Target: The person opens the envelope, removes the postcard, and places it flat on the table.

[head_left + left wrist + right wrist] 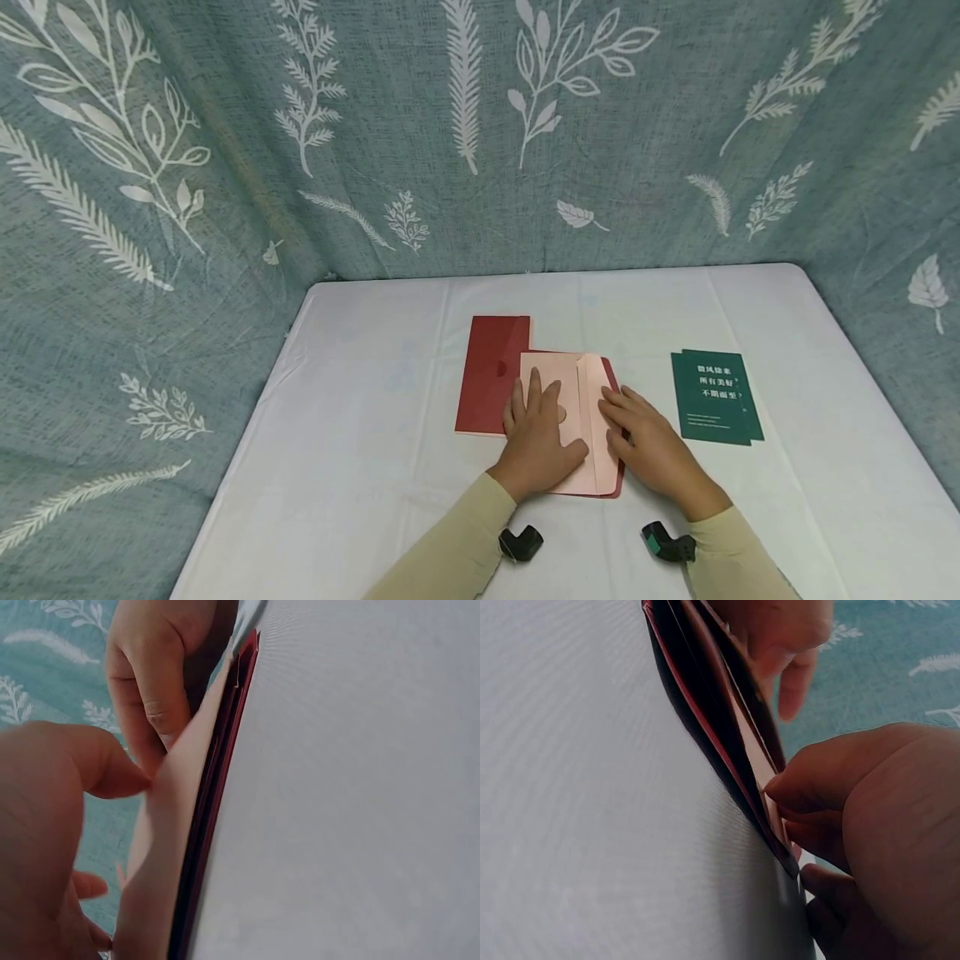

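A pale pink envelope, its long flap along the right side, lies over a red one showing at the right and bottom edges. On the pink panel my left hand rests with its fingers spread. My right hand touches the flap at its right edge, fingers reaching onto the pink paper. Seen from the side in the right wrist view, the thumb is against the pink edge above dark red layers. From the left wrist view, the stacked edges are slightly parted.
Another red envelope lies at the upper left, partly under the pink one. Two dark green cards with white lettering overlap on the right. All lie on a white-covered table before a leaf-patterned curtain.
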`<state>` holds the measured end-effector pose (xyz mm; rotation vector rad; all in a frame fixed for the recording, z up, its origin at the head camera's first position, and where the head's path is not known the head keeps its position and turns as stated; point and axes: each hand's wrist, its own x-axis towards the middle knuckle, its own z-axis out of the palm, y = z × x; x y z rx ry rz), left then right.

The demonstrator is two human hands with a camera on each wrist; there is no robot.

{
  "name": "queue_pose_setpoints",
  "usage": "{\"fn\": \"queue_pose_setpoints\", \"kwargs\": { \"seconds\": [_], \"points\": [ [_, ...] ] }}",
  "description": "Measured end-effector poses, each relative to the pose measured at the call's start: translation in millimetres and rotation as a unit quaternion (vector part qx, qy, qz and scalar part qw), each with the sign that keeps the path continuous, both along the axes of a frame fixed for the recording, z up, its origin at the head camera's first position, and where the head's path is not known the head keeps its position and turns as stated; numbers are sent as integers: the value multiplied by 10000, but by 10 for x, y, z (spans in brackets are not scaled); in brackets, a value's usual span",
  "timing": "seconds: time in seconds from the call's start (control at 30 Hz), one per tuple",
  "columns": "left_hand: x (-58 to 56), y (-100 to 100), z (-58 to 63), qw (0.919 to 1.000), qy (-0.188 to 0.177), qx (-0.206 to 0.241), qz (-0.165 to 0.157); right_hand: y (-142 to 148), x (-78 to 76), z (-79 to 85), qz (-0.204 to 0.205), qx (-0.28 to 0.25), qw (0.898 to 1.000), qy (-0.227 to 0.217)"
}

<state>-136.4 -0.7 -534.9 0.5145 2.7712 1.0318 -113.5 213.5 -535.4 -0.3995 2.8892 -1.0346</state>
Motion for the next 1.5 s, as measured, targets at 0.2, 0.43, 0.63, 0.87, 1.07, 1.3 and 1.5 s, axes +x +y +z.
{"fn": "queue_pose_setpoints", "kwargs": {
  "seconds": [0.2,0.43,0.63,0.87,1.07,1.3,1.5],
  "points": [
    [-7,-22,-8,9992,83,364,-158,1,-6,-8,35,11,10000,-1],
    [-12,-28,6,9984,74,434,-341,-3,-22,-23,76,-11,10000,34],
    [-7,-30,-5,9989,194,290,-327,-13,-21,-24,83,-21,9999,54],
    [-11,-36,-31,9983,172,494,-251,-8,-13,-36,100,-99,9999,9],
    [-12,-35,-42,9973,171,670,-240,-4,-21,-64,128,-20,9999,113],
    [-16,-37,-35,9971,157,690,-295,-17,-28,-60,186,-7,9993,330],
    [-20,-34,-46,9971,170,669,-320,-30,-40,-53,298,-568,9978,179]
  ]
}}
